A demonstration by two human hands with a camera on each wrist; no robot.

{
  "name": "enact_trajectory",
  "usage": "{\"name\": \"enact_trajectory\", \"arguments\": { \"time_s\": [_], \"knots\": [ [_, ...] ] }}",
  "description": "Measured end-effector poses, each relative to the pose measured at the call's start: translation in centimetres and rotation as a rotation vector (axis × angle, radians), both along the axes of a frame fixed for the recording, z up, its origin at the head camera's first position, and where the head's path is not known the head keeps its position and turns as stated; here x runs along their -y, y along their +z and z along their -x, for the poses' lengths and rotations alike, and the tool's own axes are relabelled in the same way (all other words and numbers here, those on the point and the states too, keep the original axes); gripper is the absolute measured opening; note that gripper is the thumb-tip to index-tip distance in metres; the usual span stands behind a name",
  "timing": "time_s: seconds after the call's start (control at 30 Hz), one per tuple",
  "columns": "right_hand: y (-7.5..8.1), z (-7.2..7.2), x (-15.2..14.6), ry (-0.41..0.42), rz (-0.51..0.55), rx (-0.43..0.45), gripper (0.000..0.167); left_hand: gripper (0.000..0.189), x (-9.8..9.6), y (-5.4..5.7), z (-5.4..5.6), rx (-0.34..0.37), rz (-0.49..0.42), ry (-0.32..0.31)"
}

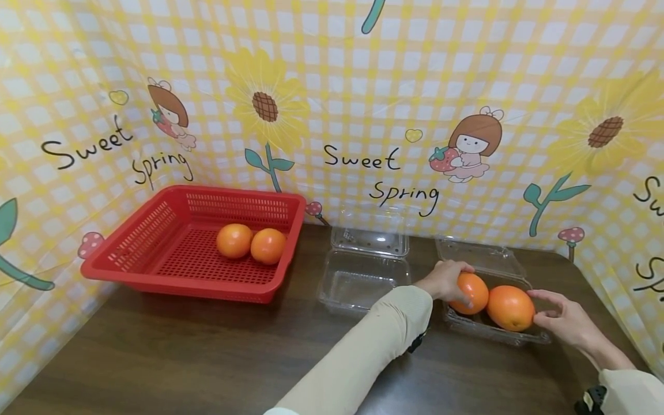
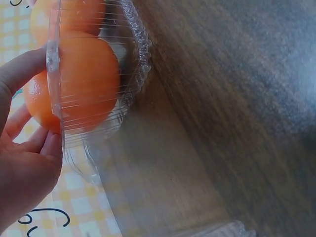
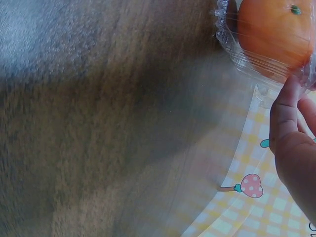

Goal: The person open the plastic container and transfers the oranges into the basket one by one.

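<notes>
Left fingers: bent around the left orange, thumb on one side, other fingers opposite, clamped on it; the left hand point(image 1: 445, 280) sits at its 9 to 10 o'clock.
Right fingers: thumb and index apart, tips at the 3 o'clock side of the right orange point(image 1: 510, 309) and the container wall; whether they pinch or only touch cannot be told. Right hand point(image 1: 568, 323).
Oranges at the hands: two, side by side within the near container, the left orange point(image 1: 474, 293) at the other's 10 o'clock; rounded, glossy, smooth-skinned. A small green stem mark shows in the right wrist view.
Near container point(image 1: 498, 332): one, at 4 o'clock of the head view; clear thin plastic, ribbed walls, crimped rim, its clear lid point(image 1: 479, 257) lying back toward 12.
Arms: two, in pale sleeves; left sleeve point(image 1: 358, 349) reaches in from 8 o'clock, right sleeve point(image 1: 630, 392) from between 4 and 5. Black wrist fittings, two.
Second container point(image 1: 363, 280): one, at 5 o'clock of the head view, same clear plastic, lid point(image 1: 370, 242) raised toward 12.
Basket point(image 1: 194, 282): one, between 8 and 9 o'clock; red, perforated plastic, flared sides.
Basket oranges point(image 1: 234, 241): two, adjacent, toward the basket's 3 o'clock side.
Table point(image 1: 207, 351): brown, wood-grained.
Backdrop point(image 1: 342, 86): yellow-and-white checked sheet, creased, printed with flowers and lettering.
</notes>
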State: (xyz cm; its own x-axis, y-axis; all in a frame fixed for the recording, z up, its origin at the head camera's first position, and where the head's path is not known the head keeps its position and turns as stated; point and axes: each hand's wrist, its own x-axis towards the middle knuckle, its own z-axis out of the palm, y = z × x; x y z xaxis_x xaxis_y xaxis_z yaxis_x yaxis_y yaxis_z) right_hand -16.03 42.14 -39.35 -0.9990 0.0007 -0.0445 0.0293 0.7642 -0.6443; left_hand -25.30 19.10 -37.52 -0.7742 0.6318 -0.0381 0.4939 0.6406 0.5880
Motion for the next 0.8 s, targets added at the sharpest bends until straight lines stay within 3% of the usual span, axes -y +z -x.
{"name": "enact_trajectory", "arguments": {
  "time_s": [0.8],
  "knots": [
    [-0.27, -0.1, -0.01, 0.009, 0.016, -0.044, 0.05, 0.066, 0.0, -0.31, 0.3, -0.03, 0.005, -0.02]
  ]
}}
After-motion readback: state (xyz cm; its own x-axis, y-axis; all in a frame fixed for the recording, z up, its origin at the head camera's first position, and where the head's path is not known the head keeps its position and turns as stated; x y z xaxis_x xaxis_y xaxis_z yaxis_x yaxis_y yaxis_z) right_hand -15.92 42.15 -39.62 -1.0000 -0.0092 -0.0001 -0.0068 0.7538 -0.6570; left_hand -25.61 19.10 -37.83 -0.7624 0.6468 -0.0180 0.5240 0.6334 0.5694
